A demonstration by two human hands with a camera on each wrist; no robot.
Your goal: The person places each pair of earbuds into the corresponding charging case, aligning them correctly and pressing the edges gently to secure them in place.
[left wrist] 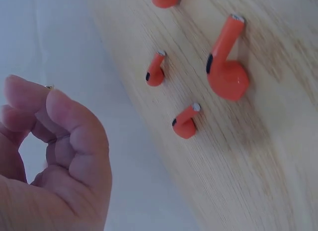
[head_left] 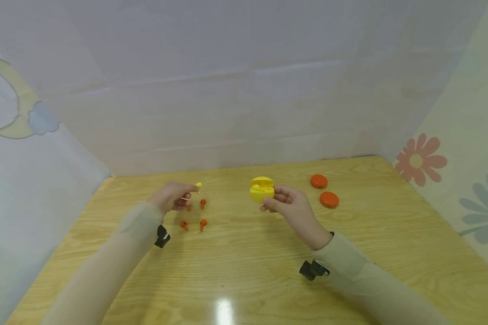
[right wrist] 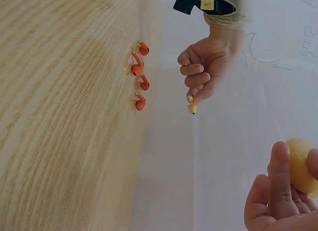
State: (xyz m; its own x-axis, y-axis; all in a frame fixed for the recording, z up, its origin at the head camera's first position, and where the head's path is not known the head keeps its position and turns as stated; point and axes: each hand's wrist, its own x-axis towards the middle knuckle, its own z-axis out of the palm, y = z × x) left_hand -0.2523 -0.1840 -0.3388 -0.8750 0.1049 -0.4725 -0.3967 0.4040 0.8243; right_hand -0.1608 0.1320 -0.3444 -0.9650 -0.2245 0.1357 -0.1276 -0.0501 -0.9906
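Between thumb and fingertips my left hand [head_left: 171, 197] pinches a yellow earbud [head_left: 199, 185], lifted over the left part of the table. In the left wrist view the fingers hide nearly all of that earbud. My right hand [head_left: 291, 208] grips a round yellow earbud case [head_left: 262, 193] near the middle, its lid [head_left: 262, 181] raised. One yellow earbud [head_left: 256, 187] sits in the left side of the case. Below and beside the left hand lie several orange earbuds, among them one at the front right [head_left: 203, 223] and one behind it [head_left: 203, 202].
Two round orange cases, one farther back [head_left: 319, 181] and one nearer [head_left: 329, 199], lie to the right of my right hand. The wooden table [head_left: 244, 253] meets a pale cloth wall [head_left: 227, 113] at the back, with patterned cloth on both sides.
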